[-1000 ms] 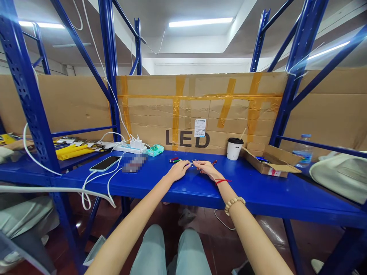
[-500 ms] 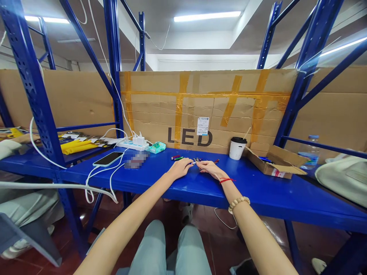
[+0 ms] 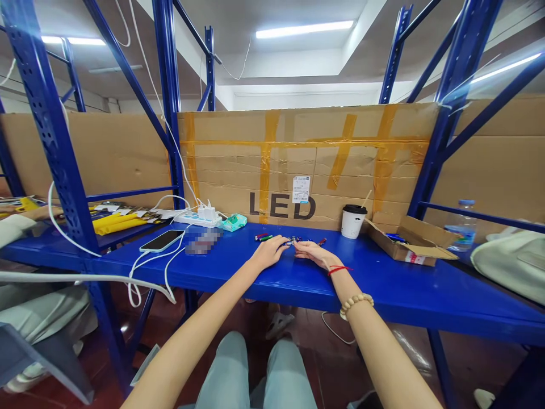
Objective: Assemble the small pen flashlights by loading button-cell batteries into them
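**Your left hand (image 3: 272, 251) and right hand (image 3: 311, 251) meet at a small silvery piece (image 3: 289, 242)**

Your fingers are bent, nearly closed; whether each hand grips the piece is too small to tell. It sits toward the tabletop's (image 3: 366, 272) back edge. Red and green pen-like sticks (image 3: 266, 238) lie beyond your left hand, a dark red stick (image 3: 322, 242) beyond your right. A lidded paper cup (image 3: 353, 225) stands near the back edge.

You've got free table (image 3: 395, 289) right of your right hand (image 3: 313, 251); cup (image 3: 352, 226) and carton (image 3: 394, 249) block farther right, phone (image 3: 162, 241) and cables (image 3: 102, 277) left.
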Demonstrator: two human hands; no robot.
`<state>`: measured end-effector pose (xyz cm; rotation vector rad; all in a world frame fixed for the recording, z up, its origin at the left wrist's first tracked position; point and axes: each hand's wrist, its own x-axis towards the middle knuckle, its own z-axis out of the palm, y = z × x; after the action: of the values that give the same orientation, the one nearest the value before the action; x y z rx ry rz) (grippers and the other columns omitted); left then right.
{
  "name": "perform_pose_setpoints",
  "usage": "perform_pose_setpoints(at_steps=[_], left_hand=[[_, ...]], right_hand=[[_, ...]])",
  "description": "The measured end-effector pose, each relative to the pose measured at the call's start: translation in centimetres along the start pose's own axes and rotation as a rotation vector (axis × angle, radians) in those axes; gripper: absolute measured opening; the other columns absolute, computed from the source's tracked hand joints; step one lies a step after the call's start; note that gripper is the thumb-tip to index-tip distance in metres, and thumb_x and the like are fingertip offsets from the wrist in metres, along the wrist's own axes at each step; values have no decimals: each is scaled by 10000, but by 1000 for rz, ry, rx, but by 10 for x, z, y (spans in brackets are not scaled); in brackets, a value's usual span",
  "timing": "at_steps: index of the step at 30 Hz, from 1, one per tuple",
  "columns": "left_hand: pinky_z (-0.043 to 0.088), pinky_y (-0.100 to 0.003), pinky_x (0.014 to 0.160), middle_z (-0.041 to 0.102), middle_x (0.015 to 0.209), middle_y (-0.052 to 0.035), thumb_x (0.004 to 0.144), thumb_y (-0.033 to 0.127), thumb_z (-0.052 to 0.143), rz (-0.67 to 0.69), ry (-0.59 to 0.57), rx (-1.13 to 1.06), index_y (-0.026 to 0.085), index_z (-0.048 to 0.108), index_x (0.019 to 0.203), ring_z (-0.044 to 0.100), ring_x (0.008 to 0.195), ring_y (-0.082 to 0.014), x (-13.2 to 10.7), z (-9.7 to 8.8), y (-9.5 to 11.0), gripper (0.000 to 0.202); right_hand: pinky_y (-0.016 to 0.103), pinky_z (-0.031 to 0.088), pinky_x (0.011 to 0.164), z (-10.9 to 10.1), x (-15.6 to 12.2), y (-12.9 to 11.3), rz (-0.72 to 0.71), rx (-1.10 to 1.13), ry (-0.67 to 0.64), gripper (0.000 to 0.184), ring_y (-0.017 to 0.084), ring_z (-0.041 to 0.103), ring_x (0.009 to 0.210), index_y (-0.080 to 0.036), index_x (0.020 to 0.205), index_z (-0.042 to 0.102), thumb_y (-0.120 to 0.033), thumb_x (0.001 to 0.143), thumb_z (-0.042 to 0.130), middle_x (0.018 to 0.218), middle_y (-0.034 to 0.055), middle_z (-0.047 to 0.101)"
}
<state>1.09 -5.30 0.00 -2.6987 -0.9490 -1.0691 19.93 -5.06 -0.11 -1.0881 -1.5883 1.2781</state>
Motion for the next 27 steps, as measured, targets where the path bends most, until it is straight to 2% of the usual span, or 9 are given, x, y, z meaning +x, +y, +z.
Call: perform_pose_setpoints(at_steps=[8,11,17,22,27], left_hand=[[403,-265,934,577,1170,-49,916,285,359,-6,6,2,204,494,1131,527,1090,-170,1,1,4,267],[424,-257,897,576,1197,-26,916,303,357,-13,-24,25,227,483,1156,540,1082,-172,0,-2,7,282],[469,-264,736,663,1031,-23,927,329,306,-69,-112,109,249,520,1108,619,931,-199,0,-7,13,292],[464,-265,693,673,973,-46,929,329,285,-144,-141,159,236,509,1102,628,896,-210,1,-8,15,299],[451,-253,667,674,921,-35,929,353,263,-171,-147,165,242,492,1092,632,870,-204,1,-10,15,302]], right_hand=[[319,470,805,6,-6,-6,-28,12,27,171,134,593,831,-129,911,623,-255,862,517,902,51,640],[321,461,823,6,-7,-7,-35,-10,15,147,133,586,853,-148,896,623,-250,859,523,944,46,635],[323,467,782,8,-3,-3,-35,-74,58,222,148,577,850,-120,872,624,-330,815,581,898,43,624],[235,455,725,9,1,0,-49,-87,128,378,144,549,843,-146,804,668,-497,665,661,839,33,608],[225,453,684,9,1,1,-63,-74,147,430,145,542,851,-182,870,683,-525,610,681,914,39,602]])
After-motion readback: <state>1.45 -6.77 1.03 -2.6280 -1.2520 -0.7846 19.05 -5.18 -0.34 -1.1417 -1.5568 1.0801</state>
